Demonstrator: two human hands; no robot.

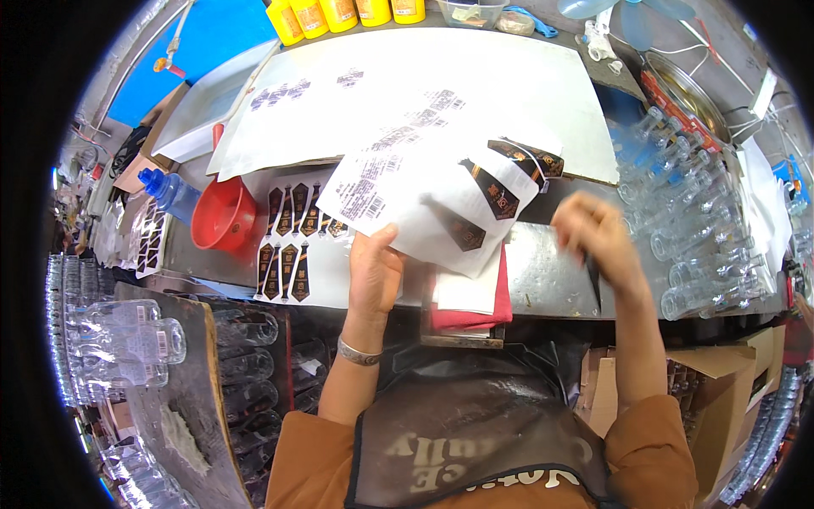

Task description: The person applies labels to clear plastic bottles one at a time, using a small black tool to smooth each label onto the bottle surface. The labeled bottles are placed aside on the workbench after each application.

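My left hand [376, 270] grips the near edge of a white label sheet [407, 242], its thumb on top. The sheet is lifted and tilted, with printed barcode text on its left part and dark tie-shaped labels [494, 193] on its right part. To the right of it my right hand [600, 237] hangs over the metal tabletop, fingers curled and smeared by motion. A dark narrow pointed shape [593, 280] shows just below that hand; whether the fingers hold it is unclear. Another sheet of black and gold tie-shaped labels [288, 271] lies flat on the left.
A red plastic scoop [225, 216] and a blue-topped spray bottle [170, 193] stand left. Rows of clear glass bottles [687, 229] lie at the right. Yellow containers [339, 13] line the back, behind a large white sheet [509, 68]. A red cloth [502, 293] lies near the front edge.
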